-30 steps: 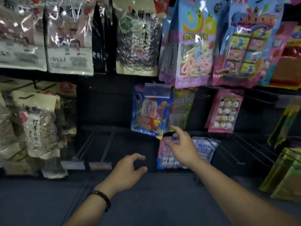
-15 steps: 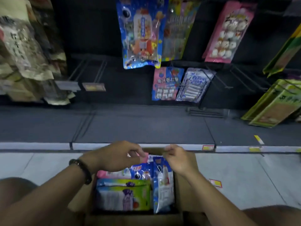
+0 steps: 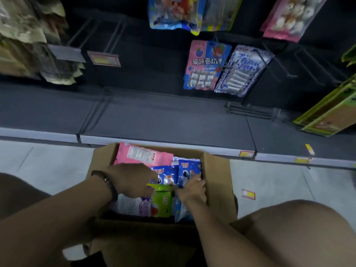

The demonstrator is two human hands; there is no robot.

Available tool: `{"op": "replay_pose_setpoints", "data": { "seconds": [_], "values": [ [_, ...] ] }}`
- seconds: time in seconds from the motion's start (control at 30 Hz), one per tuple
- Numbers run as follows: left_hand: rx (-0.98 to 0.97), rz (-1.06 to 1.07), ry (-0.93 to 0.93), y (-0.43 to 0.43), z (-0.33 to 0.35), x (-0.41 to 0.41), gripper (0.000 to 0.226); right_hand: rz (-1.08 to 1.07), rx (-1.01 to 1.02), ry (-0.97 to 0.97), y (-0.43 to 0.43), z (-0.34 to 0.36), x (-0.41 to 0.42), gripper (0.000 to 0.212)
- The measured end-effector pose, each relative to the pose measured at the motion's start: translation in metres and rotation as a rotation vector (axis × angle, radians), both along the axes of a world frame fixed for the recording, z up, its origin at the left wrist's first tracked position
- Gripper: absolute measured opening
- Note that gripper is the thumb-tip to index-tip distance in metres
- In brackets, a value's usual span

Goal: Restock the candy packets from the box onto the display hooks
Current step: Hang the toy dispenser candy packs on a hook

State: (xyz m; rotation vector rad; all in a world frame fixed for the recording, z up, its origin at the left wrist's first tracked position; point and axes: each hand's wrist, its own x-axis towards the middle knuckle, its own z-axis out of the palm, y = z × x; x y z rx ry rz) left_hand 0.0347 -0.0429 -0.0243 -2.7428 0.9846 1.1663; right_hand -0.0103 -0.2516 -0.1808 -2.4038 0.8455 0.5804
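Cardboard box point(image 3: 217, 170): sitting open on the floor point(image 3: 48, 160), packets point(image 3: 163, 176) standing inside.
Right grip point(image 3: 192, 190): curling round an upright blue packet point(image 3: 189, 169) by the box's right wall.
Left grip point(image 3: 133, 180): reaching among packets just left of it; whether holding, cannot tell.
Display hooks point(image 3: 112, 38): jutting out well beyond both grips.

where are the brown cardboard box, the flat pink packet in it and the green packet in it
brown cardboard box point(image 3: 218, 170), head view, on its bare right flap
flat pink packet point(image 3: 142, 156), head view, on its white printed label
green packet point(image 3: 163, 193), head view, on its upper green front
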Motion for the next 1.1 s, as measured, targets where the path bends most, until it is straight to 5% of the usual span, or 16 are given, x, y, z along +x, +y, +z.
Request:
{"op": "replay_pose_setpoints", "data": {
  "seconds": [0.4, 0.63, 0.77, 1.1],
  "values": [
    [0.089, -0.049, 0.023, -0.001, 0.002, 0.015, 0.053, 0.083, -0.011, 0.03, -0.002, -0.026, 0.013, 0.099],
    [0.037, -0.029, 0.031, -0.006, 0.013, 0.02, 0.059, 0.09, -0.04, -0.131, -0.023, 0.009, -0.002, 0.05],
    [0.024, -0.001, 0.0, -0.003, 0.018, 0.022, 0.059, 0.066, 0.0, -0.235, -0.035, 0.037, -0.015, 0.046],
    [-0.354, 0.357, -0.127, 0.005, 0.041, 0.037, 0.058, -0.064, 0.504, -0.706, -0.039, 0.141, -0.012, 0.021]
  ]
}}
